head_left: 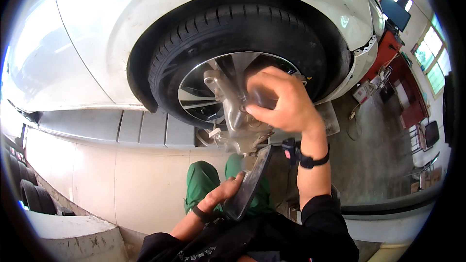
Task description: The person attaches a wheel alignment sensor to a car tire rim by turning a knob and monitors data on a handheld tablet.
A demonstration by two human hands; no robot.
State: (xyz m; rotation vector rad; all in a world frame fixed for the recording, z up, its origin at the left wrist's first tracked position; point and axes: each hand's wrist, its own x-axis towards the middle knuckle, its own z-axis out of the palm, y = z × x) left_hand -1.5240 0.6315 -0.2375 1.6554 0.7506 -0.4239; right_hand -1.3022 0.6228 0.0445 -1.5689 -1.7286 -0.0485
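My right hand [284, 99] is at a silver metal clamp fixture [232, 112] mounted over the wheel's alloy rim [191, 94]. Its thumb touches the fixture near the middle; the curled fingers are blurred, so their grip is unclear. Lower down, my left hand [223, 191] holds a flat black handheld device [247, 189] with a screen, tilted on edge, thumb along its near side. The black tyre [194, 34] sits in the wheel arch of a white car [97, 39], whose fender has green streaks.
My green-clad legs [204, 179] are below the wheel. A grey platform [128, 126] runs under the car. Stacked tyres [31, 196] stand at the left. At the right are a monitor [394, 12] on a red cabinet [378, 56], a cable and a chair [429, 133].
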